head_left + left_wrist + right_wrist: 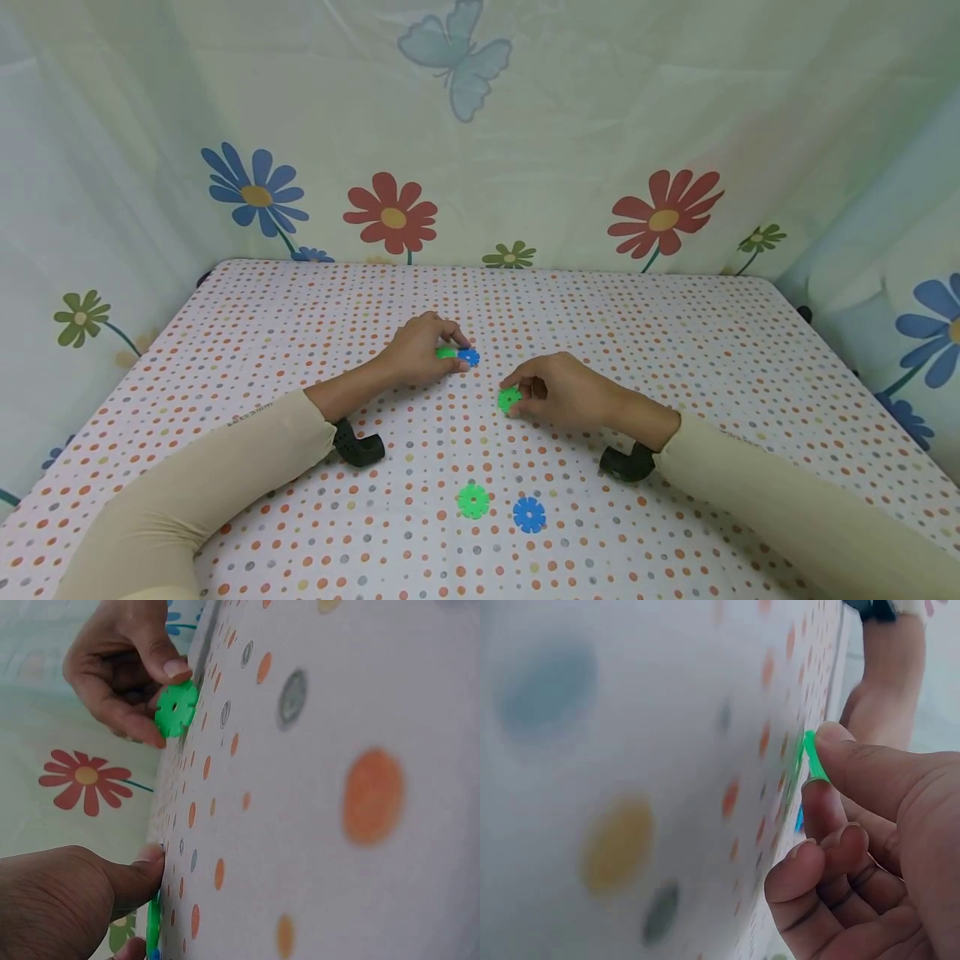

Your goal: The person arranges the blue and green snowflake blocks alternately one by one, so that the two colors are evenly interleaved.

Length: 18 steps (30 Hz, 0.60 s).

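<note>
Between thumb and forefinger my left hand (422, 351) pinches a blue notched disc (470, 357). A green notched disc (446, 353) lies right against it, partly hidden by the fingers; whether the two interlock I cannot tell. To the right and nearer, my right hand (573, 392) pinches another green notched disc (510, 400) by its rim, with thumb and forefinger. The left wrist view shows that disc (177, 709) tilted up, with a small hole in its middle. In the right wrist view it appears edge-on (815, 756), while the other fingers curl below.
Nearer the front of the dotted tablecloth (360, 533) lie a loose green disc (473, 501) and a loose blue disc (529, 515), side by side and apart. A flower-printed curtain (525, 150) encloses the table's back and sides. Each wrist wears a black mount.
</note>
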Each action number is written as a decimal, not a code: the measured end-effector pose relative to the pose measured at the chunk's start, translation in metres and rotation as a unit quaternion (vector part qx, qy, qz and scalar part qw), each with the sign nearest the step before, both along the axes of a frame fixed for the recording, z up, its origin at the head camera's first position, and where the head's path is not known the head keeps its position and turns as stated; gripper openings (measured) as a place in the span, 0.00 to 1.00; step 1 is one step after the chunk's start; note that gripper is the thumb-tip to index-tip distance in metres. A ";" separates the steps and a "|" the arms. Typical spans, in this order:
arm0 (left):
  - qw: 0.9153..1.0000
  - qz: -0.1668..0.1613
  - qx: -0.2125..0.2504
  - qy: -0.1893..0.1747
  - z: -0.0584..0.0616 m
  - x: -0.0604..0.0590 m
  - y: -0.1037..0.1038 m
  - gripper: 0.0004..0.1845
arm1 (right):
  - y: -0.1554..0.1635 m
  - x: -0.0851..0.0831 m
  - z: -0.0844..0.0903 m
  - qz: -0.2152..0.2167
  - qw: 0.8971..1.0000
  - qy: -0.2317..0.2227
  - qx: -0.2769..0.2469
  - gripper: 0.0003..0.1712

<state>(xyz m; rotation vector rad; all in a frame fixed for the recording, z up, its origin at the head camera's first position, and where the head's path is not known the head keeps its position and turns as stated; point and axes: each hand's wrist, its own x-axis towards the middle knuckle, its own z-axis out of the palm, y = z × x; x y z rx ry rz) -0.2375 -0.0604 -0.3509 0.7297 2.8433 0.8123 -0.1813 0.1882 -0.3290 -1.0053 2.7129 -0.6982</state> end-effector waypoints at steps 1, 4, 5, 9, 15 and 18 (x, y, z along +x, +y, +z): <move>1.000 0.000 -0.001 0.000 0.000 0.000 0.000 0.14 | 0.000 -0.005 0.000 -0.005 1.000 0.002 0.001 0.19; 1.000 0.001 -0.001 -0.003 0.000 0.000 0.000 0.14 | -0.001 -0.019 0.000 -0.024 1.000 0.002 0.005 0.18; 1.000 0.002 -0.002 -0.004 0.000 0.000 0.000 0.14 | -0.001 -0.024 0.000 -0.032 0.999 0.000 0.005 0.18; 1.000 0.002 -0.005 -0.005 -0.001 -0.001 0.000 0.14 | -0.006 -0.042 -0.002 -0.063 0.998 -0.012 0.008 0.18; 1.000 -0.002 -0.002 -0.004 -0.002 -0.002 0.000 0.14 | -0.012 -0.059 -0.003 -0.108 0.994 -0.026 -0.005 0.19; 1.000 -0.005 0.002 -0.001 -0.001 -0.002 -0.001 0.14 | -0.015 -0.063 -0.003 -0.128 0.991 -0.034 -0.012 0.18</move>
